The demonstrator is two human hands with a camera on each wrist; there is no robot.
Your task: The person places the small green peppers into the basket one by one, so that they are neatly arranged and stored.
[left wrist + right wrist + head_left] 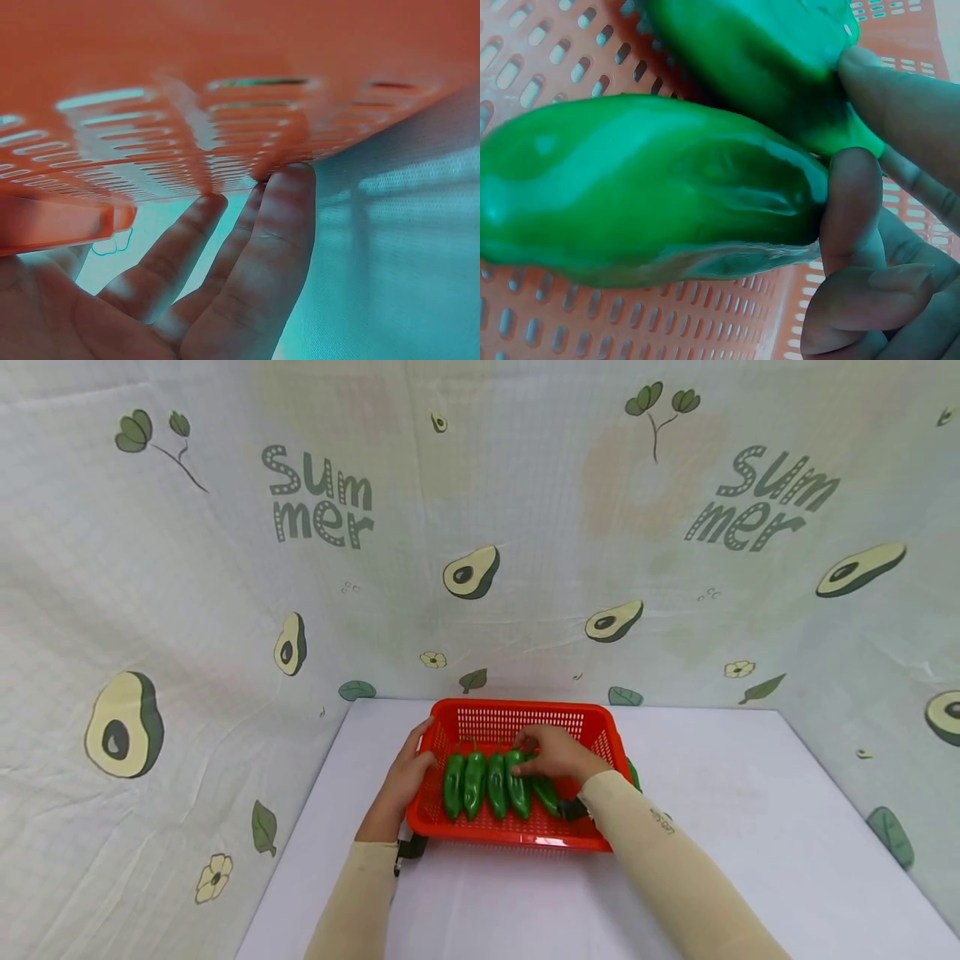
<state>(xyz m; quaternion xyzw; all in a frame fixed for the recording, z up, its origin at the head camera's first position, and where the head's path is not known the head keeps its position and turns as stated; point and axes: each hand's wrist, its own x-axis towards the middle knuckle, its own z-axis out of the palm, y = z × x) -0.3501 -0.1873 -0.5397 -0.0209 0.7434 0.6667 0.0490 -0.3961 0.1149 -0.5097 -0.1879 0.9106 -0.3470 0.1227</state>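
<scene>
1. Inside the red basket (517, 839), a green pepper (519, 789), fourth from the left in a row, lies just under and left of the right hand (555, 752). Its long axis runs from the person towards the back wall, stem end away, and the hand sits at that far end.

2. The right hand is narrow: thumb and a finger close about the pepper's stem end. Whether the pepper is raised off the basket floor, I cannot tell.

3. The fifth pepper (546, 795) lies just right of it, far end slanting left. The right wrist view shows a fingertip against its stem end too.

4. To the left lie three more peppers (474, 783), roughly parallel, their stems pointing away from the person.

5. The right hand is nearer the fourth pepper; the left hand (403, 777) is at the basket's left wall, its thumb over the rim and its fingers, fairly straight, touching the slotted outside.

6. Beyond the basket's right wall, a green thing (635, 774) shows partly, too hidden to identify.

7. The basket stands upright on a white table (750, 818), near its far edge. Behind and beside hangs pale cloth (525, 652) printed with avocados, leaves and the word "summer".
</scene>
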